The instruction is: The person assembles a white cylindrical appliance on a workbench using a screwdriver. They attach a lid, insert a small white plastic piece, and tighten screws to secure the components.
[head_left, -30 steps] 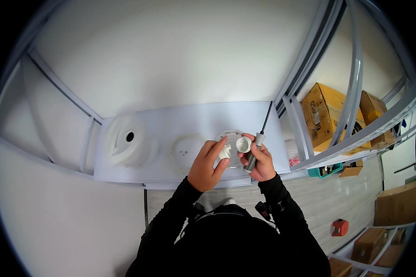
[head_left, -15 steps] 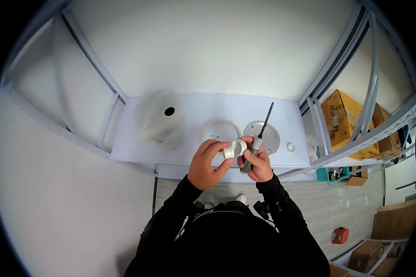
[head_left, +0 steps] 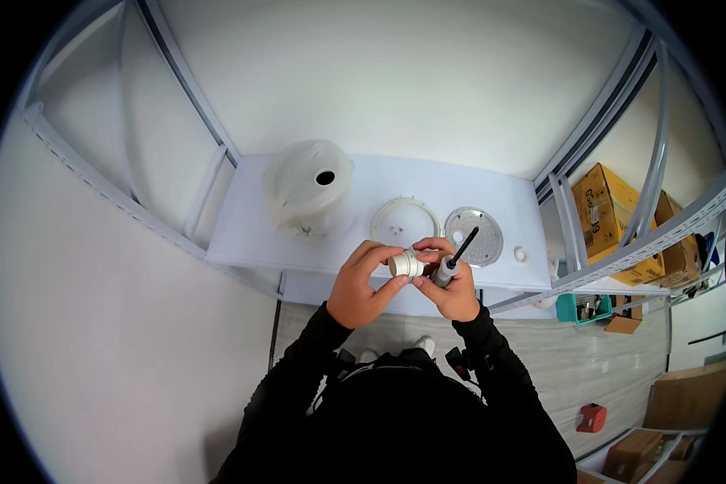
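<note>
Over the bench's front edge, both my hands meet around a small white round plastic fitting point(head_left: 406, 264). My left hand point(head_left: 361, 286) pinches its left side between thumb and fingers. My right hand point(head_left: 453, 292) presses its fingertips to the other side. A screwdriver point(head_left: 444, 272) with a grey handle is also tucked in that right hand, its dark shaft slanting up to the right. Fingers hide part of the fitting and most of the handle. Behind them lie a white ring point(head_left: 377, 223) and a round, silvery perforated disc point(head_left: 492, 234).
A large translucent white vessel with a dark hole point(head_left: 289, 181) stands on the left of the white bench point(head_left: 242, 234). Small bits lie inside the ring. A small white cap point(head_left: 520, 255) sits at the right. Frame posts, cardboard boxes point(head_left: 601, 206) and a teal bin point(head_left: 569, 308) are further right.
Two white pieces, held slightly apart before, now sit against each other as one fitting. The screwdriver has tilted, with its tip lower. The view has shifted a little.
</note>
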The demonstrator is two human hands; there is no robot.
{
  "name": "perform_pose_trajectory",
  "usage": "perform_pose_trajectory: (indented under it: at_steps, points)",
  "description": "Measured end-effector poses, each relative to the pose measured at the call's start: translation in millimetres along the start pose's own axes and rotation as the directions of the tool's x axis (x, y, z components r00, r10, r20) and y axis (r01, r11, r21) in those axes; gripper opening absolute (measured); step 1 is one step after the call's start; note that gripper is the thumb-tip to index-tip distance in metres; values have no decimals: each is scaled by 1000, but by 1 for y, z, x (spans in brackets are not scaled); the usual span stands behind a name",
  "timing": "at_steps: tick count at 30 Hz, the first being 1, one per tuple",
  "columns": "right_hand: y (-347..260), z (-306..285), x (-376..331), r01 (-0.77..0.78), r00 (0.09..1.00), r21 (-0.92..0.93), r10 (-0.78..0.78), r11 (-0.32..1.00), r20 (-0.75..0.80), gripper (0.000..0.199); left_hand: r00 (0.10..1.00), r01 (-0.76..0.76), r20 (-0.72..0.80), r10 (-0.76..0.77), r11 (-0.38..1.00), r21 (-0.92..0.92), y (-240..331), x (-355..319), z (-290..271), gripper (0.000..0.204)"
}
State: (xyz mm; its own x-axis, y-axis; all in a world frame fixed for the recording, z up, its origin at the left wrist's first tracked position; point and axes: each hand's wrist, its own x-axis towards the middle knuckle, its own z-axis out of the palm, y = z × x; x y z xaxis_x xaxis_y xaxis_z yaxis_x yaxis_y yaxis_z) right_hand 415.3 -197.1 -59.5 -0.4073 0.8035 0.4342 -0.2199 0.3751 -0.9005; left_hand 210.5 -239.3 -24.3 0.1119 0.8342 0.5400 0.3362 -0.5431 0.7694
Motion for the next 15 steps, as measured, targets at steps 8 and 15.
perform_pose_trajectory:
  at_steps: [8, 15]
  points:
    - [-1, 6, -8, 19, 999, -44, -20, 999, -26, 27, 1000, -29, -10, 29, 1000, 8, -1, -8, 0, 39]
    - [-4, 3, -9, 112, 994, 70, -112, 991, 5, 25, 997, -63, -45, 62, 998, -15, -3, -13, 4, 42]
